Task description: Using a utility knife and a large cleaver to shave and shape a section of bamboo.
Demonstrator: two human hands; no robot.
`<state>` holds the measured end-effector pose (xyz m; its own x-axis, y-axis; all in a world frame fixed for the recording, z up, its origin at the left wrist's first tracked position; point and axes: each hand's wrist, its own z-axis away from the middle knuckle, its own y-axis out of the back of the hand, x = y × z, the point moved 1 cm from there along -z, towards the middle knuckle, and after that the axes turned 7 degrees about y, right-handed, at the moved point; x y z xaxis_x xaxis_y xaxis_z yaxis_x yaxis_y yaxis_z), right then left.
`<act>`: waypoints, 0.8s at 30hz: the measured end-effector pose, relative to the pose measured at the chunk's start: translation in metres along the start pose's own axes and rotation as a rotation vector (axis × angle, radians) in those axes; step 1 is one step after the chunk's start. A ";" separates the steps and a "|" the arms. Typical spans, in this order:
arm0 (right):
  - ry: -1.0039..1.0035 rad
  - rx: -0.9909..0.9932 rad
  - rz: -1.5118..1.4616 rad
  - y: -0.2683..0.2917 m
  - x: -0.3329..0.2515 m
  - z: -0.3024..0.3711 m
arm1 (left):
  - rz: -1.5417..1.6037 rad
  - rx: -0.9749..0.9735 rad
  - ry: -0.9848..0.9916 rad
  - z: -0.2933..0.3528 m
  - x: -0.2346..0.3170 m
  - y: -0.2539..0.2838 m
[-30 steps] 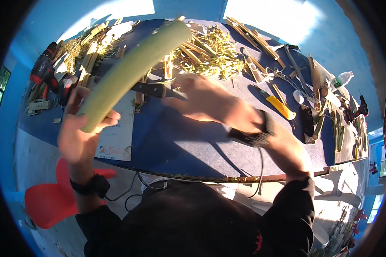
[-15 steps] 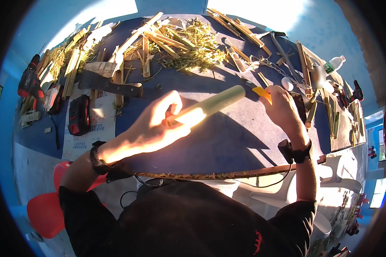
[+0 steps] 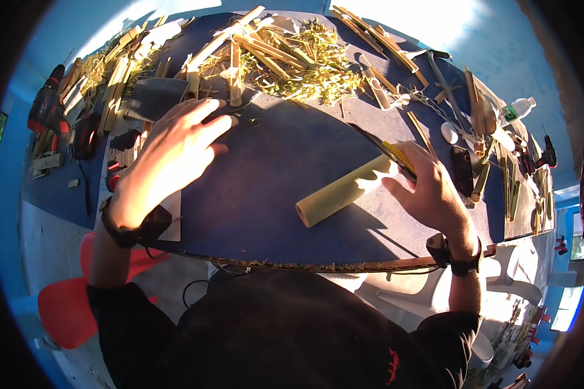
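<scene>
The left hand [image 3: 172, 146] is spread, empty; the right hand [image 3: 429, 189] grips the knife [image 3: 399, 155], perhaps the tube [image 3: 340, 191] too. No cut shows on it yet; shavings [image 3: 328, 59] heap toward the table [image 3: 253, 162]'s far edge.

Our left hand [image 3: 175, 149] is at 10 o'clock in the view, its back sunlit. We note its fingers [image 3: 213, 131] spread apart, lightly bent, reaching toward 1 or 2 o'clock. Left wrist [image 3: 127, 206] roughly in line with the hand; left forearm [image 3: 110, 259] low at 8 o'clock, duller, angled up toward 12.

Our right hand [image 3: 435, 191] is near 3 o'clock, dimmer than the left, pitched toward 11. Fingers curled in a grip; thumb [image 3: 398, 189] pointing to about 10. Right wrist [image 3: 461, 228] just below; right forearm [image 3: 466, 285] at 4 o'clock, nearly upright. Hands well apart, our torso [image 3: 272, 330] at 6 o'clock.
</scene>
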<state>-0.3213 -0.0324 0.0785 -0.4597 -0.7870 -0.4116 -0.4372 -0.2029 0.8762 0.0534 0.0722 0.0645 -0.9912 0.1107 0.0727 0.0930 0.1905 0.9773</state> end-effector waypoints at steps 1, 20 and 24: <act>0.071 -0.015 0.003 -0.002 -0.003 -0.004 | 0.001 -0.023 -0.008 -0.002 -0.008 -0.003; 0.046 -0.260 -0.105 -0.016 -0.002 -0.035 | 0.365 -0.066 -0.048 -0.006 0.022 0.006; -0.029 -0.309 -0.137 -0.016 -0.001 -0.042 | 0.521 -0.228 -0.213 0.000 0.057 0.007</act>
<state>-0.2812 -0.0528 0.0751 -0.4366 -0.7243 -0.5337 -0.2435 -0.4759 0.8451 -0.0022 0.0800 0.0756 -0.7781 0.3302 0.5343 0.5146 -0.1527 0.8437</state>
